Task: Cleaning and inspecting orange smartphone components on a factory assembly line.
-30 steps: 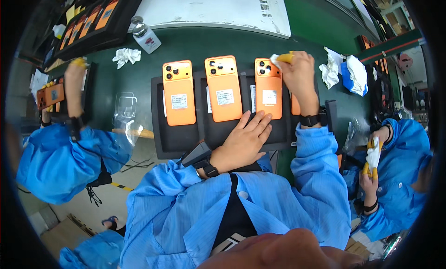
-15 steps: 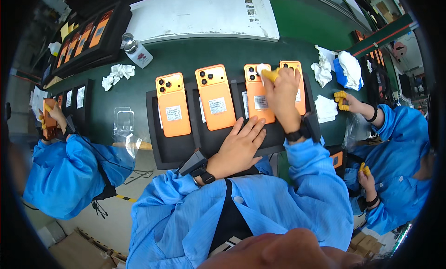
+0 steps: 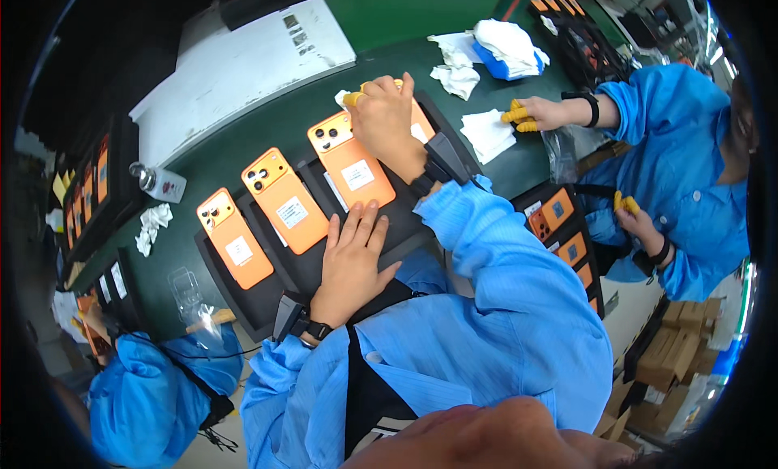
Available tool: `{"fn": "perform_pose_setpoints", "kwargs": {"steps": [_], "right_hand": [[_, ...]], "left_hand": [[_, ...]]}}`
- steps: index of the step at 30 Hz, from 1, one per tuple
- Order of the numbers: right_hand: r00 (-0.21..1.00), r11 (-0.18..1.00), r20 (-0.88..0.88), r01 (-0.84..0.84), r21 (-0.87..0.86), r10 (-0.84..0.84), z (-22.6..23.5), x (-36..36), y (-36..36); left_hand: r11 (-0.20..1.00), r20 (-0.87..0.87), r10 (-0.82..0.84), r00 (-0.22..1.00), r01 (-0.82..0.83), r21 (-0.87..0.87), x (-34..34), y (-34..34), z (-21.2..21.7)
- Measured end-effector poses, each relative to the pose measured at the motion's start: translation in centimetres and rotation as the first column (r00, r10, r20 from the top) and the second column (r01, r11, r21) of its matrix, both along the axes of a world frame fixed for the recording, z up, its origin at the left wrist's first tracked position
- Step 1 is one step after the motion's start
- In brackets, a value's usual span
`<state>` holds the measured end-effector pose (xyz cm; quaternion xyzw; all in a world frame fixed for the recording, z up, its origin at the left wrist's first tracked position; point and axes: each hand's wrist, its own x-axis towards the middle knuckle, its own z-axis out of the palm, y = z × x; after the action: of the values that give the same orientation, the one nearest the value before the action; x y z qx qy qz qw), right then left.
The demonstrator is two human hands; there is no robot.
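Observation:
Several orange phones lie camera side up in a black tray [image 3: 275, 295], among them the far-left phone [image 3: 258, 262], the second phone [image 3: 304, 234] and the third phone [image 3: 334, 165]. My right hand [image 3: 385, 128], with yellow finger cots, is closed on a white wipe [image 3: 343, 98] at the top right corner of the third phone. It partly covers the rightmost phone [image 3: 422, 119]. My left hand [image 3: 352, 262] lies flat and open on the tray's near side, fingertips at the third phone's lower edge.
A pump bottle [image 3: 158, 182] and crumpled wipe [image 3: 153, 227] are at left. White cloths [image 3: 509, 46] and a wipe stack [image 3: 487, 135] lie at right, touched by a co-worker's hand [image 3: 539, 114]. Another tray of phones [image 3: 567, 234] is nearby.
The view has turned to the right. My right hand and its wipe have shifted from the third phone's camera area to its top right corner. My left hand stays flat by that phone's lower edge.

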<state>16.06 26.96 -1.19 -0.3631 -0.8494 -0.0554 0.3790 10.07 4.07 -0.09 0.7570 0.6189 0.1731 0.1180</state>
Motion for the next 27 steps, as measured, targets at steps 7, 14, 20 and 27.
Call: {"fn": "perform_pose_setpoints", "kwargs": {"steps": [7, 14, 20, 27], "right_hand": [[0.986, 0.992, -0.119, -0.122, -0.025, 0.118, 0.6, 2.0, -0.9], [0.991, 0.973, -0.066, -0.127, -0.191, 0.116, 2.5, 6.6, -1.1], [0.999, 0.995, -0.052, -0.021, -0.101, 0.016, 3.2, 12.1, 2.3], [0.988, 1.0, 0.152, -0.008, 0.03, 0.004, 2.4, 7.2, 4.4]], "left_hand": [[1.0, -0.047, 0.009, 0.999, -0.009, -0.001, 0.5, 0.5, 0.5], [0.997, 0.022, -0.074, 0.997, 0.074, -0.005, 2.5, 3.4, 2.0], [0.982, -0.045, -0.187, 0.981, 0.186, -0.014, 4.8, 6.0, 0.1], [0.987, -0.064, -0.16, 0.985, 0.161, 0.0, 4.9, 6.0, 0.0]]}}
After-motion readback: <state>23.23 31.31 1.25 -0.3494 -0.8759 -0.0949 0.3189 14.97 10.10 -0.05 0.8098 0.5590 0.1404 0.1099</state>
